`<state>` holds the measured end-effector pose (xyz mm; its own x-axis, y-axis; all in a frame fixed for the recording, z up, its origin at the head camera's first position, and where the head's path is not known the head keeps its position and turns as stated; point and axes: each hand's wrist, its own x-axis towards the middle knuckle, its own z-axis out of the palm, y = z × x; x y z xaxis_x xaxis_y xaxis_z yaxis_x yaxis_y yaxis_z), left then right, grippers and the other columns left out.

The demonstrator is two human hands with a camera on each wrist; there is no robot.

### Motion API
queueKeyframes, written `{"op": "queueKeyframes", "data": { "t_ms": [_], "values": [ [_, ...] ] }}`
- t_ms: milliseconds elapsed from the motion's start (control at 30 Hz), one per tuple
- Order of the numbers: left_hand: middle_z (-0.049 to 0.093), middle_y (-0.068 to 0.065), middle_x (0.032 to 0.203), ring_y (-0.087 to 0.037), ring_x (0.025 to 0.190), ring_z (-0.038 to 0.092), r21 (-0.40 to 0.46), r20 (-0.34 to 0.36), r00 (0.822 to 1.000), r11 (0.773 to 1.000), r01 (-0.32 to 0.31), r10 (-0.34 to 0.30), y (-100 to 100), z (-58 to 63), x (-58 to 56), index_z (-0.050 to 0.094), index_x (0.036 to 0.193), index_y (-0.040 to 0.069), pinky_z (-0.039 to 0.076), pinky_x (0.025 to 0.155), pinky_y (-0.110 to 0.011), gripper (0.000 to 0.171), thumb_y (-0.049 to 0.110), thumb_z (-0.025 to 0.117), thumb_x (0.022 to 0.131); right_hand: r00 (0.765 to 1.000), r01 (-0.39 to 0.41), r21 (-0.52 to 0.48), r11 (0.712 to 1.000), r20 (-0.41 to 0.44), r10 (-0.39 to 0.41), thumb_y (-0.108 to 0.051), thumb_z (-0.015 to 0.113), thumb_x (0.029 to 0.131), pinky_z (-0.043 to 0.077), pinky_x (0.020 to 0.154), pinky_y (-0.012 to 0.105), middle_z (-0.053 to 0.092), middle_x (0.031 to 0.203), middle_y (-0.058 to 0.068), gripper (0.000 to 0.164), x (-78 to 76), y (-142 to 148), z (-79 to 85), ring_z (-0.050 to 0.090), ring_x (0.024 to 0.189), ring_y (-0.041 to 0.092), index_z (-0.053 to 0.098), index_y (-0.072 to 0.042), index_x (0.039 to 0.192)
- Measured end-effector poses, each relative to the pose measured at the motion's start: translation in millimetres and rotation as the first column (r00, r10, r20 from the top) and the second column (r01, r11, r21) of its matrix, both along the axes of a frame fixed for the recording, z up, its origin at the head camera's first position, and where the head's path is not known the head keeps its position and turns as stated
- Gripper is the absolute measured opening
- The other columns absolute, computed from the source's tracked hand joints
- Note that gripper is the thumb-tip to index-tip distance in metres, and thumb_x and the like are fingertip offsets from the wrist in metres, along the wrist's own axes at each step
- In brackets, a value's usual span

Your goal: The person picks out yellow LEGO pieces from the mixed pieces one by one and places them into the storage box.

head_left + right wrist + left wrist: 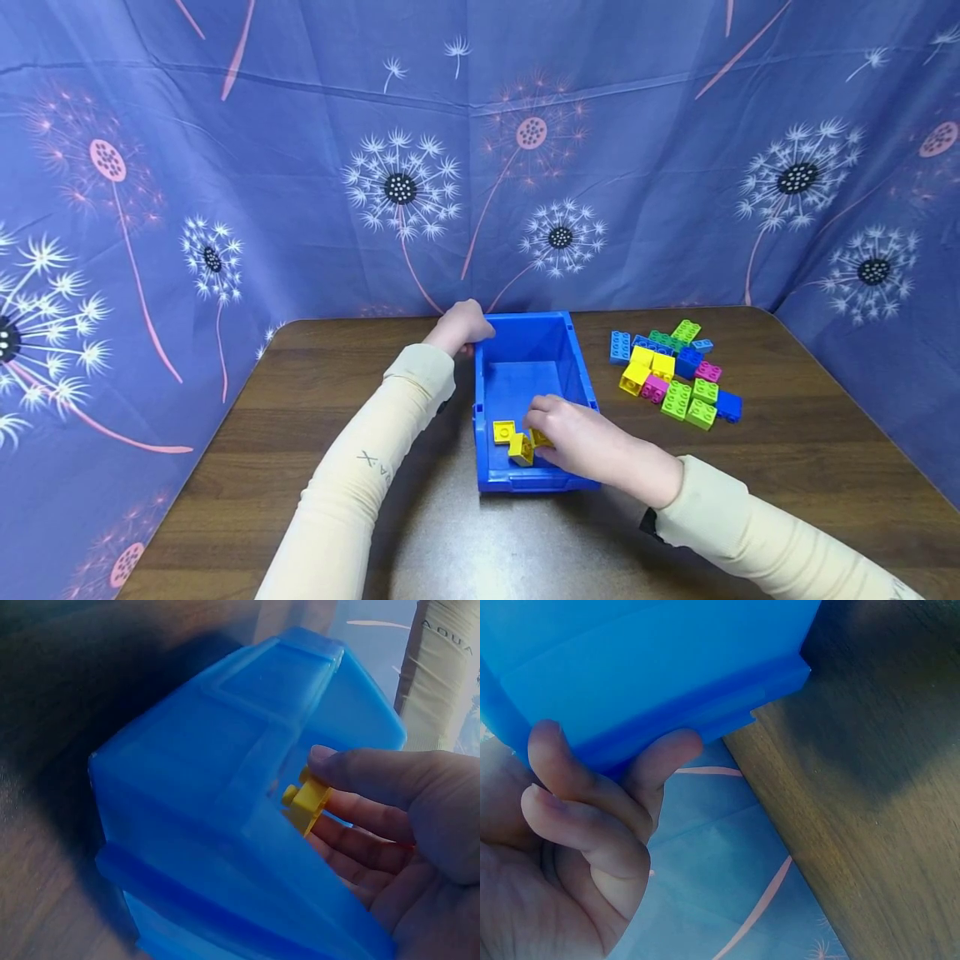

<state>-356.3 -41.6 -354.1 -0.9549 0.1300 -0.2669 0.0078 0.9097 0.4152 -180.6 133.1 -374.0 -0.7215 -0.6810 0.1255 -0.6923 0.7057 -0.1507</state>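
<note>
A blue plastic bin (517,381) stands on the table in the head view. My left hand (463,323) grips its far left corner; in the left wrist view, curled fingers (667,761) meet the bin's rim. Over the bin's near end, my right hand (573,437) reaches in from the right. Its thumb and fingers pinch a yellow toy brick (306,806), studs showing in the right wrist view. Two more yellow bricks lie on the bin floor beside that hand, one flat (504,431) and one tilted brick (521,449).
Right of the bin, a loose group of toy bricks lies on the wooden table (795,467): yellow bricks (642,367), lime green bricks (677,400), blue bricks (728,407) and magenta bricks (654,389). A blue dandelion-patterned cloth (465,167) hangs behind the table.
</note>
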Motion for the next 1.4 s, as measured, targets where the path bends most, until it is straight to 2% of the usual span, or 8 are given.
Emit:
{"op": "queueKeyframes", "data": {
  "t_ms": [167,467,1400],
  "values": [
    [0.063,-0.01,0.06,-0.016,0.044,0.06,-0.01,-0.007,1.0,1.0,0.009,-0.009,0,0.3,0.1,0.058,0.106,0.0,0.045,0.04,-0.024,0.032,0.027,0.06,0.089,1.0,0.001,0.02,1.0,0.017,-0.002,-0.017,0.079,0.075,0.056,0.076,0.029,0.064,0.094,0.002,0.032,1.4,-3,-3.5,0.063,0.087,0.014,0.068,-0.009,0.104],
    [0.059,-0.009,0.06,-0.026,0.066,0.07,0.024,0.01,1.0,1.0,-0.01,0.01,0,-0.5,1.4,0.058,0.103,0.001,0.044,0.04,-0.025,0.028,0.025,0.059,0.089,1.0,-0.022,0.057,0.998,-0.007,0.022,-0.017,0.08,0.074,0.056,0.078,0.03,0.065,0.098,0.005,0.034,2.5,-7,-11.5,0.064,0.091,0.017,0.068,-0.008,0.105],
    [0.057,-0.007,0.056,-0.026,0.069,0.07,0.025,0.012,1.0,1.0,-0.011,0.011,0,1.7,4.5,0.059,0.102,0.001,0.041,0.038,-0.023,0.027,0.024,0.059,0.089,0.999,0.02,0.118,0.993,0.029,-0.024,-0.016,0.079,0.075,0.056,0.074,0.03,0.065,0.089,0.004,0.03,-5.0,-14,-16.3,0.064,0.082,0.015,0.07,-0.007,0.103]
  ]
}}
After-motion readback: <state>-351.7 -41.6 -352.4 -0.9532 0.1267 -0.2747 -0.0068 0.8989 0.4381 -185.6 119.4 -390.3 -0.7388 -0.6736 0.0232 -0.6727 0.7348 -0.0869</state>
